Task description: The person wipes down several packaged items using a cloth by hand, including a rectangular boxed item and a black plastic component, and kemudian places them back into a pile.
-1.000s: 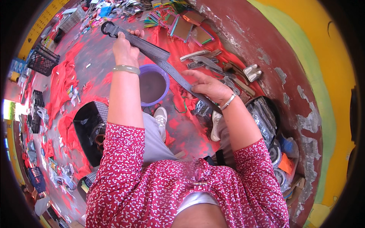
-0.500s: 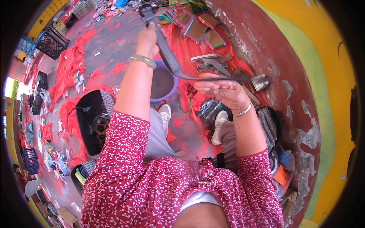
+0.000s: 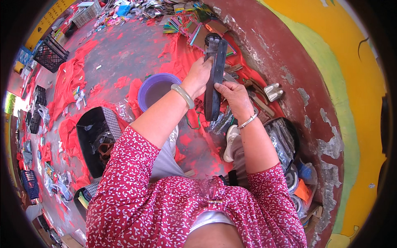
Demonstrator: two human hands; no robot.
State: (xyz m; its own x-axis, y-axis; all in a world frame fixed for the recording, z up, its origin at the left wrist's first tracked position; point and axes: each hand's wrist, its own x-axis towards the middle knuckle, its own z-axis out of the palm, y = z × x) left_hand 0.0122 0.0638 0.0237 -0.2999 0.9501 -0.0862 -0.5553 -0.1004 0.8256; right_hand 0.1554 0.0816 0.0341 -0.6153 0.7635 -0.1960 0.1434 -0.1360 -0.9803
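Observation:
A black belt (image 3: 220, 56) is folded lengthwise into an upright bundle in front of me, its buckle end (image 3: 212, 39) at the top. My left hand (image 3: 200, 76) wraps round it from the left, fingers partly hidden behind the folds. My right hand (image 3: 235, 98) pinches its right edge lower down, thumb lying on the front. Under and left of my left wrist stands a purple basin (image 3: 143, 98) with murky liquid in it. Several more belts or straps (image 3: 260, 89) lie on red cloth to the right, beside a silver metal piece (image 3: 273, 92).
A black bin (image 3: 88, 144) holding bagged things stands at my left. Dark plastic-wrapped bundles (image 3: 281, 142) sit by my right forearm, near the peeling wall (image 3: 306, 124). Colourful boards (image 3: 198, 33) lie at the far end. Black crates (image 3: 51, 53) and scattered goods line the left.
The belt hung stretched between my hands with the right palm open beneath it. Now it is folded together, my left hand has come right and nearer, and my right hand has closed on it.

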